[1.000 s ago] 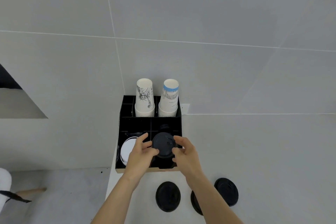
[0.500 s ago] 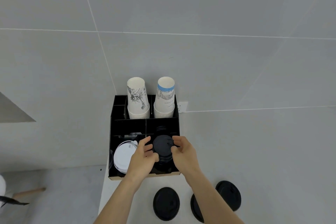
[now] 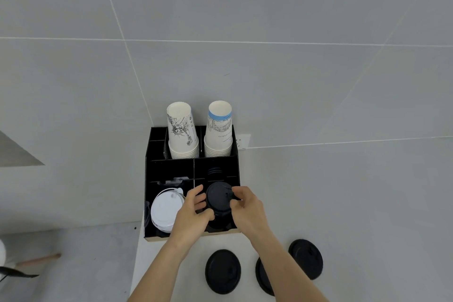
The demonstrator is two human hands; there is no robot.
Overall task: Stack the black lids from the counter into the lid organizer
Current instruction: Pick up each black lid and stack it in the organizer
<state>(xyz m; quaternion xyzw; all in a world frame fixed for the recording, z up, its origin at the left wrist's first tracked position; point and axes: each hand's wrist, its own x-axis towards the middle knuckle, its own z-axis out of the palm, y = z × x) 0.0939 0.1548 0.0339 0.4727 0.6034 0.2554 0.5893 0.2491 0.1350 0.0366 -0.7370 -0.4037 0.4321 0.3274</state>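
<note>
A black lid organizer [image 3: 171, 167] with several compartments stands at the counter's left end against the wall. Both hands hold one black lid [image 3: 218, 197] over its front right compartment, on top of a dark stack there. My left hand [image 3: 193, 213] grips the lid's left and front edge; my right hand [image 3: 247, 208] pinches its right edge. Three more black lids lie on the counter in front: one in the middle [image 3: 222, 271], one [image 3: 263, 277] partly hidden under my right forearm, one on the right [image 3: 306, 258].
White lids [image 3: 165, 211] fill the front left compartment. Two stacks of upturned paper cups [image 3: 182, 132] [image 3: 219, 127] stand in the back compartments. The white counter [image 3: 355, 203] stretches right; its left edge drops to a grey floor [image 3: 73, 265]. A wall socket [image 3: 242, 141] sits behind the organizer.
The lid has gone slightly lower into the front right compartment, with both hands following. The view has shifted a little to the left.
</note>
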